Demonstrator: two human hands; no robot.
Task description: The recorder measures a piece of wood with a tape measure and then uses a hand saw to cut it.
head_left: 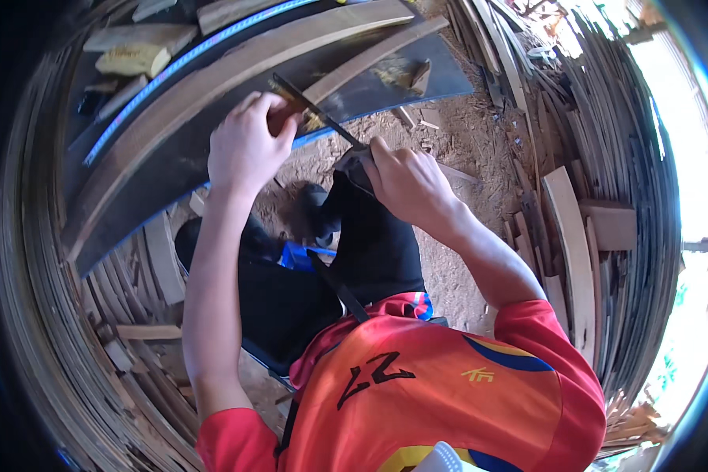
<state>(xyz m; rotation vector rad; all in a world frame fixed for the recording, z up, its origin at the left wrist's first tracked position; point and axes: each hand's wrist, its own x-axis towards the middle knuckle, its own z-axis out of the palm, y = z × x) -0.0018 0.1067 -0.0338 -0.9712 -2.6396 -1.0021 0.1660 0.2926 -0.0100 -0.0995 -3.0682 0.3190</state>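
Note:
A long, narrow, dark blade-like tool [332, 123], perhaps a file, slants across in front of me over the table's near edge. My right hand [411, 182] is closed around its near end above my knee; the handle is mostly hidden. My left hand [246, 147] is beside the tool's far part, fingers curled and thumb bent toward them. Whatever sits between those fingers is hidden. Just beyond, on the dark table [236, 118], lie a long curved wooden strip [212, 75] and a shorter curved wooden piece [374, 57].
A blue-and-white measuring tape [182, 61] runs along the table behind the long strip. Wood blocks [138, 59] lie at the far left. Stacked wood strips [606, 157] stand at right. A dark narrow object [338, 285] crosses my lap. Sawdust covers the floor [448, 259].

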